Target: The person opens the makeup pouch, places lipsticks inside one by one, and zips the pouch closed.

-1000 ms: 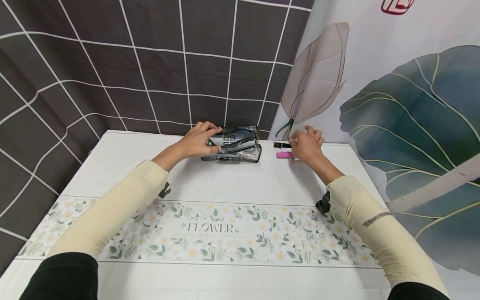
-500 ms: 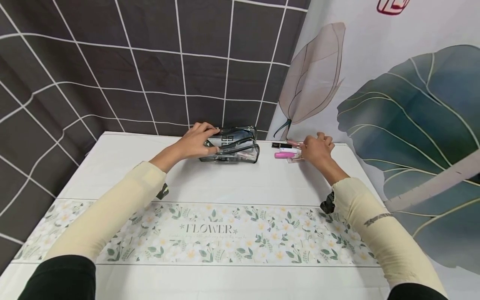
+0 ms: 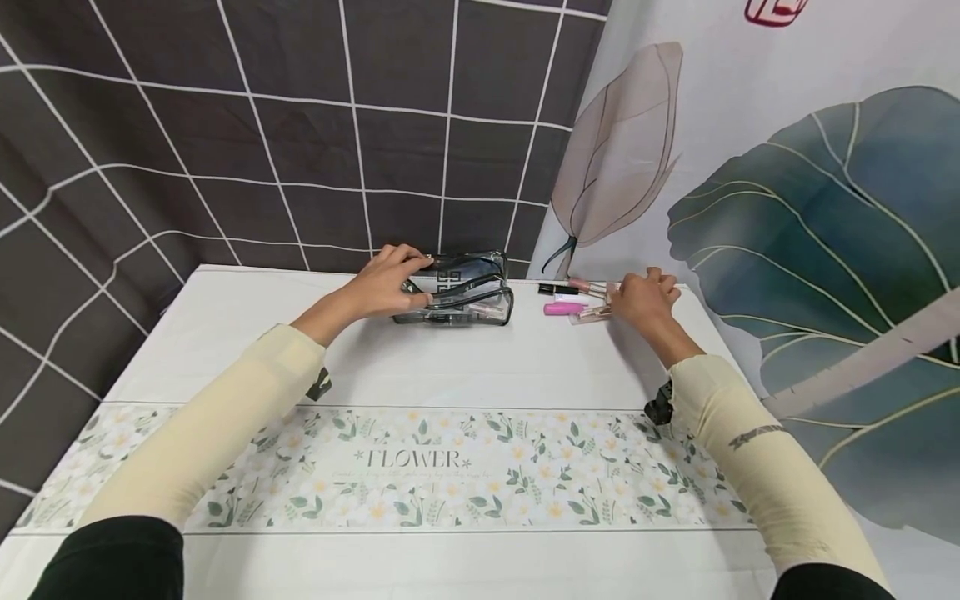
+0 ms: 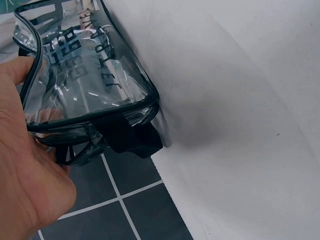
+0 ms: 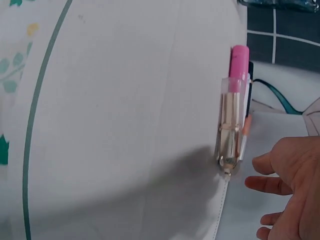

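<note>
A clear zippered pouch with black piping [image 3: 474, 293] stands at the back edge of the table, small items showing inside it. My left hand [image 3: 381, 285] grips its left end, thumb on the front and fingers over the top; the left wrist view shows the pouch's black fabric tab [image 4: 131, 137]. To the right lie several slim cosmetic tubes: a pink-capped one [image 3: 561, 309], a black-capped one [image 3: 557, 289] and a clear, gold-toned one [image 5: 230, 130]. My right hand [image 3: 645, 298] is just right of their ends, fingers loosely bent and apart from the tubes in the right wrist view.
The white table cover [image 3: 450, 367] carries a floral band reading FLOWER [image 3: 416, 458]. A dark grid-patterned curtain [image 3: 300, 150] hangs behind the table's back edge, and a leaf-printed white cloth [image 3: 810, 250] hangs at the right.
My right hand has moved right, off the tubes, uncovering more of them, including a pinkish one at the back. The left hand keeps its grip on the pouch.
</note>
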The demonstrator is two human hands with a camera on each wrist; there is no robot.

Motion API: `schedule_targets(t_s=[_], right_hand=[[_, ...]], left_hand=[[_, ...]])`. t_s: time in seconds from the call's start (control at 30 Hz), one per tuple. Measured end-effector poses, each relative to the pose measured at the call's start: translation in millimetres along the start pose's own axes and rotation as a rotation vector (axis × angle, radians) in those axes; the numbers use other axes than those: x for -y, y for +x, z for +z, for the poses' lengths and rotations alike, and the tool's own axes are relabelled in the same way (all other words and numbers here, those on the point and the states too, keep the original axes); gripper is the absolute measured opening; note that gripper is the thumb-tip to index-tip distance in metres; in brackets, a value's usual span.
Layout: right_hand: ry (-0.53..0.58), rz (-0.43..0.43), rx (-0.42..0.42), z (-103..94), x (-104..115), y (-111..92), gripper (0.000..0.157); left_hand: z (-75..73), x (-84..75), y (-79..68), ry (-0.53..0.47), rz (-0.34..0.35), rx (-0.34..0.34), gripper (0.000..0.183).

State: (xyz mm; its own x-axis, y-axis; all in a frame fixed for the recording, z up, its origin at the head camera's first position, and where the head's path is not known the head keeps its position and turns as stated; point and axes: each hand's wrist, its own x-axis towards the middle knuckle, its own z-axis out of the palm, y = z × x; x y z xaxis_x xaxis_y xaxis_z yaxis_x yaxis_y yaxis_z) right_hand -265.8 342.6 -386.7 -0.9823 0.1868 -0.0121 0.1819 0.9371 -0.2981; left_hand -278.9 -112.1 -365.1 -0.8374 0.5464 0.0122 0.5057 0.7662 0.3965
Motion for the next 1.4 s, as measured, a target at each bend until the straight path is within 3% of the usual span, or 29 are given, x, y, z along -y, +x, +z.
schedule_targets(t_s=[0.3,0.53,1.03,1.4], right_hand=[[-0.035,0.04,0.015,0.4,-4,3,0.047],[-0.06,0.048,0.042,2.0,-4,6,0.061],[-0.033,0.088,0.104,9.6,-5,15,0.05],[-0.048,0.105,0.099,12.4,0,19,0.056]], left_hand=[[-1.5,1.7,-1.0,0.0,-0.003,0.004,0.08],[-1.2,3.3,0.1,0.004,0.006,-0.002,0.08],[1.6,2.1,0.2,0.002,0.014,-0.008,0.079],[1.7,2.3,-0.2,0.0,0.004,-0.009,0.08]])
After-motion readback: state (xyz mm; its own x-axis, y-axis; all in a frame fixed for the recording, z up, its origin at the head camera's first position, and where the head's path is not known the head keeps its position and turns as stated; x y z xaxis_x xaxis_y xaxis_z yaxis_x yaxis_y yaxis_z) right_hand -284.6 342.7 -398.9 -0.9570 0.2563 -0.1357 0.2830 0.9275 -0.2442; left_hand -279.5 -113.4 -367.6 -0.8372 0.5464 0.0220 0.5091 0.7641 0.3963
